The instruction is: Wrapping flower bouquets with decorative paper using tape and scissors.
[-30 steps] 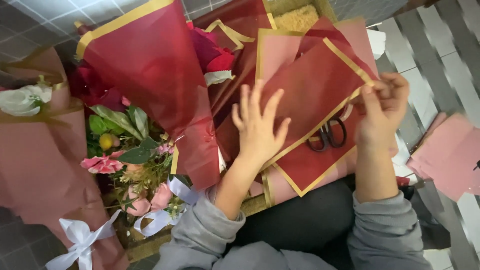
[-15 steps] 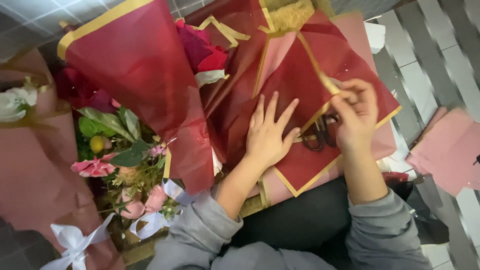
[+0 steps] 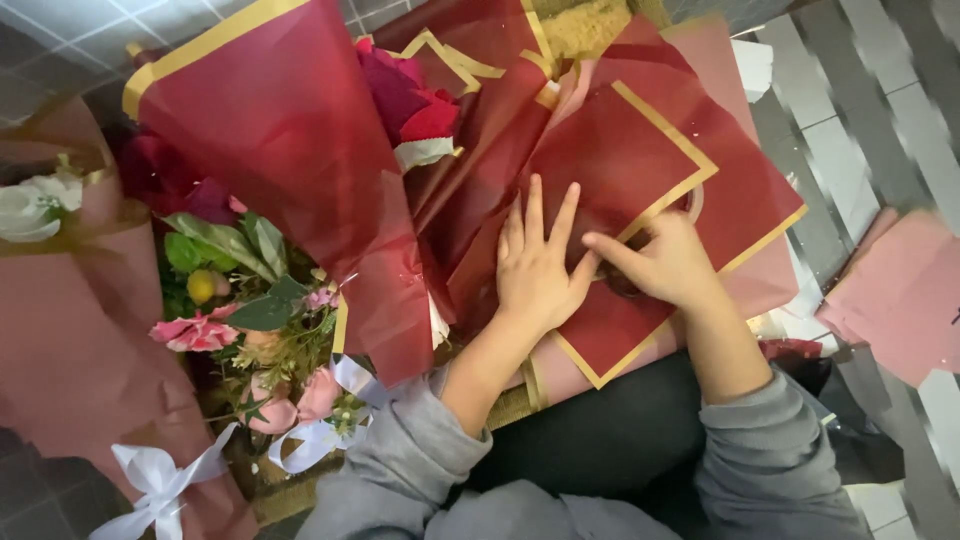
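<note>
Far left, I see a pink-wrapped bouquet (image 3: 70, 330) with a white ribbon bow (image 3: 160, 480) at its base, lying apart from the work. Next to it a mixed bunch of pink flowers (image 3: 200, 330) and green leaves sits under a large cone of dark red wrapping paper with a gold border (image 3: 290, 140), red blooms (image 3: 415, 100) showing from its open top.

At centre, my left hand (image 3: 535, 270) lies flat, fingers (image 3: 528, 215) spread and extended, palm pressed on the dark red gold-edged sheet (image 3: 620, 170); it grips nothing, and I judge that the flat press serves to keep the sheet from sliding on my lap. The sheet rests on a pale pink sheet (image 3: 560, 370) beneath it.

Just to the right, my right hand (image 3: 665, 265) rests on the same sheet, index finger pointing toward the left hand, the other fingers curled; whether they enclose anything, I cannot tell. Far right, another pink sheet (image 3: 900, 300) lies on the tiled floor (image 3: 850, 120).
</note>
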